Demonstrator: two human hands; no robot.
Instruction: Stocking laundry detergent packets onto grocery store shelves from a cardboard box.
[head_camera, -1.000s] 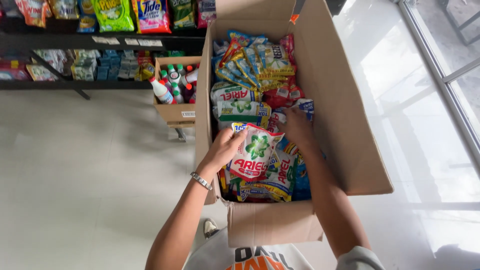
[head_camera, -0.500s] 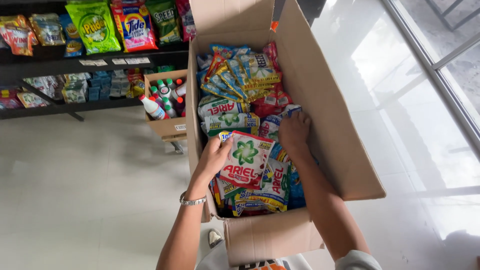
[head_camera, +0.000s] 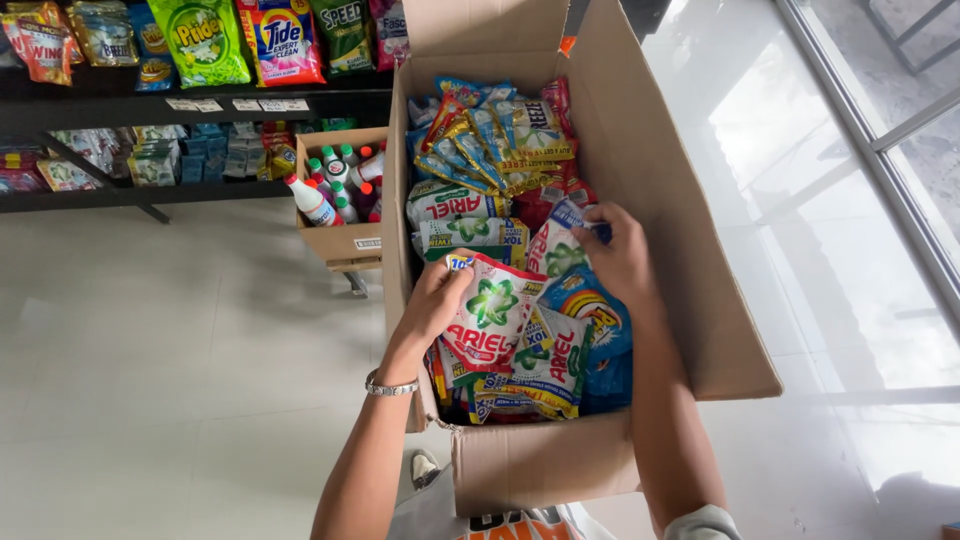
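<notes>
Detergent sachets (head_camera: 492, 318), white with a green swirl and red lettering, lie on top of the heap inside the big cardboard box (head_camera: 690, 250), and both hands are down among them. The left hand (head_camera: 432, 305) curls its fingers over the left edge of the topmost packet, gripping it at about nine o'clock from the packet's middle. The right hand (head_camera: 622, 262) sits at roughly two o'clock from that packet, fingers bent over a second white-and-green sachet (head_camera: 556, 245); it looks like a grip, though the fingertips are partly hidden.

The packets are soft, glossy and slippery-looking, stacked loosely and overlapping, so taking them by an edge seems the natural way to get hold. Blue and yellow sachets (head_camera: 490, 135) fill the box toward twelve o'clock. Out at ten o'clock a smaller carton of bottles (head_camera: 335, 185) stands on the pale floor, below dark shelves (head_camera: 190, 100) lined with bright bags.
</notes>
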